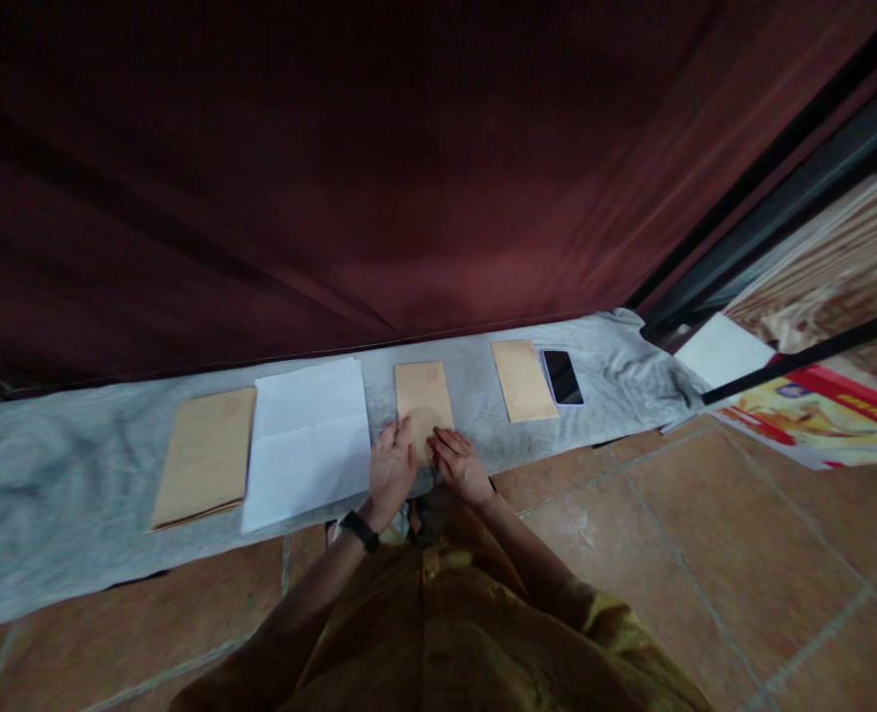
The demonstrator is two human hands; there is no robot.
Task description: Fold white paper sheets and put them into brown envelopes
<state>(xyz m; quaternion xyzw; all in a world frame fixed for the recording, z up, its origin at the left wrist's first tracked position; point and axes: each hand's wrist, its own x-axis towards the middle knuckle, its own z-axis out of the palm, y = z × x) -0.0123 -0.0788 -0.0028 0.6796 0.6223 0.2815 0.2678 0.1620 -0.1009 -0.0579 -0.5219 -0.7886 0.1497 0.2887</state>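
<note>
A brown paper envelope [423, 391] lies flat in front of me, with a faint reddish mark in its upper right corner. My left hand [392, 467] rests at its lower left edge, fingers stretched forward and flat, with a dark band on the wrist. From the other side, my right hand [463, 465] lays its fingers across the lower right part of the envelope. Both hands touch the paper, and its bottom end is partly hidden by them. Just left of my left hand are white paper sheets [308, 435].
A stack of brown envelopes [207, 450] lies at the left, partly beside the sheets. Another brown envelope [524, 381] and a phone [563, 378] lie to the right. Grey cloth [475, 381] covers the narrow surface against a dark red curtain [438, 178]. A printed box [816, 415] stands at right.
</note>
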